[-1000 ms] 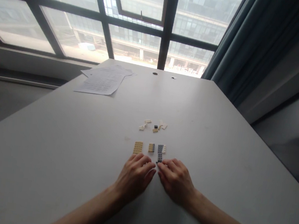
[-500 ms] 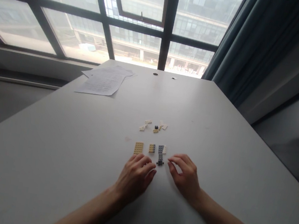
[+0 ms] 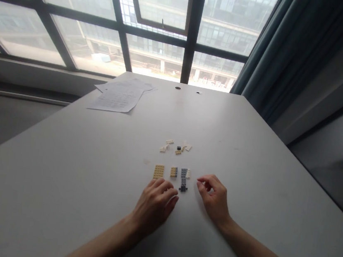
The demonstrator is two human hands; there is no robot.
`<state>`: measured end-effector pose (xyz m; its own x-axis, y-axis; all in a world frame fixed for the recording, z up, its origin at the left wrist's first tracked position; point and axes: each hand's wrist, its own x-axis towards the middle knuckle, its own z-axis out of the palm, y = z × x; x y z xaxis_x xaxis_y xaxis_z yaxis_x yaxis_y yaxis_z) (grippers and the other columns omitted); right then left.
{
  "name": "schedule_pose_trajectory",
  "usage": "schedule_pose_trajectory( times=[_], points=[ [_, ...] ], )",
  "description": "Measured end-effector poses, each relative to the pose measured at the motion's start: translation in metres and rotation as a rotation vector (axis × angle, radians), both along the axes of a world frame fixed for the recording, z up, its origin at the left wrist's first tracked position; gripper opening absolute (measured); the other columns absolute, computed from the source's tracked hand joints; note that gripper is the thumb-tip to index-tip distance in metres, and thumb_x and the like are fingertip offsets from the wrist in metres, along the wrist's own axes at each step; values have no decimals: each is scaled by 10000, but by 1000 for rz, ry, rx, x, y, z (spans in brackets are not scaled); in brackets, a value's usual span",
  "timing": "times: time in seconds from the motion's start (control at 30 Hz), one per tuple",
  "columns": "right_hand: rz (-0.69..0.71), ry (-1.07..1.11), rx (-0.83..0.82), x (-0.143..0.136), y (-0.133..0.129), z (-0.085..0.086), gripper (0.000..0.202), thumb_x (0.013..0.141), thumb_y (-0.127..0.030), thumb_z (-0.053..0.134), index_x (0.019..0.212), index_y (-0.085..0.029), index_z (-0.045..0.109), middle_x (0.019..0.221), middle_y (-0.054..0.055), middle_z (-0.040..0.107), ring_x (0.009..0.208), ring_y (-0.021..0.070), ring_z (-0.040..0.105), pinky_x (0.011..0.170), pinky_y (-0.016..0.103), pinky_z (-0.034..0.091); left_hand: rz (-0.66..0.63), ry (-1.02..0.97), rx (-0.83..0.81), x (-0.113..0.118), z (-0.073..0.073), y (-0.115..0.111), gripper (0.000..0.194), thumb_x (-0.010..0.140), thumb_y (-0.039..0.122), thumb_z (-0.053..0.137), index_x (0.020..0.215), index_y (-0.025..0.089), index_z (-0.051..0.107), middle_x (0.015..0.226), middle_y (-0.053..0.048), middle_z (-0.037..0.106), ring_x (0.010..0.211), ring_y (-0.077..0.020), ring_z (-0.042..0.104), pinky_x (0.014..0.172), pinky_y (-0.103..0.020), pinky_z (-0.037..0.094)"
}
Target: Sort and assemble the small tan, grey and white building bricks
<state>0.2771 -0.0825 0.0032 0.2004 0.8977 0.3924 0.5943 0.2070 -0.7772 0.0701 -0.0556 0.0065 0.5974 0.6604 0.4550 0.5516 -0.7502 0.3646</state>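
A tan studded plate point(image 3: 159, 171) lies just beyond the fingers of my left hand point(image 3: 156, 199), which rests on the white table with fingers bent and thumb apart, holding nothing. To its right are a small tan and grey block point(image 3: 174, 171) and a grey and white block point(image 3: 185, 173). A dark grey piece with side pins point(image 3: 183, 185) lies directly below the grey and white one, between my hands. My right hand point(image 3: 214, 196) is right of these, its thumb and index fingertips together; anything between them is too small to make out.
Farther up the table point(image 3: 118, 151) lie small white pieces point(image 3: 166, 146), a black piece point(image 3: 178, 148), tan bits point(image 3: 178, 152) and a white tile point(image 3: 188, 148). Printed sheets point(image 3: 117, 97) lie at the far left, near the window. A dark curtain point(image 3: 267, 61) hangs right.
My right hand has moved slightly right, away from the dark grey piece, and its thumb and index finger have closed together. My left hand is almost unchanged. The view has tilted up slightly.
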Motion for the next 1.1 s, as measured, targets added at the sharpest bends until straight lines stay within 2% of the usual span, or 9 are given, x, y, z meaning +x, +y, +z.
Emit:
schedule_pose_trajectory(
  times=[0.3, 0.43, 0.57, 0.73, 0.8, 0.9, 1.03, 1.1],
  points=[
    [9, 53, -43, 0, 1, -1, 95, 818, -233, 580, 771, -189, 650, 721, 6, 600, 605, 139, 510, 585, 267, 434, 46, -136, -42, -2, 1, 4, 89, 870, 221, 557, 876, 210, 645, 846, -48, 647, 827, -187, 583, 777, -349, 476],
    [18, 84, -64, 0, 1, -1, 106, 819, -243, 580, 768, -186, 654, 720, 13, 610, 596, 140, 513, 568, 264, 434, 74, -181, -45, -6, 6, 15, 107, 870, 237, 557, 873, 205, 659, 852, -56, 655, 836, -188, 595, 788, -355, 487],
    [8, 138, -115, 1, 1, -2, 129, 818, -274, 582, 779, -182, 664, 692, 14, 613, 574, 143, 514, 545, 264, 438, 165, -202, -30, -17, 15, 41, 124, 858, 259, 561, 853, 196, 667, 852, -52, 658, 830, -185, 592, 779, -339, 486],
    [63, 121, -184, 8, 16, -1, 146, 801, -273, 595, 875, -180, 680, 781, 33, 655, 624, 151, 557, 573, 273, 469, 352, -172, -58, -37, 21, 92, 154, 825, 281, 572, 872, 186, 684, 825, -38, 648, 759, -180, 579, 766, -347, 482],
    [105, 62, -158, 14, 30, 0, 176, 793, -247, 591, 930, -182, 681, 863, 44, 664, 671, 154, 577, 600, 279, 483, 288, -89, -89, -43, 19, 110, 188, 823, 284, 564, 930, 199, 692, 879, -39, 656, 769, -176, 585, 768, -343, 487],
    [98, -63, -64, 22, 58, -1, 217, 796, -199, 556, 976, -185, 677, 926, 49, 651, 695, 149, 577, 649, 299, 498, 187, 5, -111, -42, 15, 127, 226, 836, 288, 542, 984, 210, 694, 917, -45, 659, 772, -170, 591, 758, -332, 493],
    [77, -274, 34, 23, 93, -5, 312, 805, -129, 518, 1074, -200, 657, 1021, 68, 626, 881, 191, 579, 820, 366, 491, 116, 67, -65, -19, 16, 130, 230, 857, 224, 519, 1000, 250, 698, 966, -50, 660, 911, -207, 559, 843, -379, 444],
    [118, -410, 54, 18, 104, -7, 355, 817, -114, 516, 1137, -211, 636, 1103, 80, 616, 1004, 220, 546, 892, 396, 459, 44, 157, 7, -3, 20, 129, 269, 854, 156, 513, 1013, 277, 692, 1011, -47, 655, 969, -218, 529, 867, -388, 408]
  ],
)
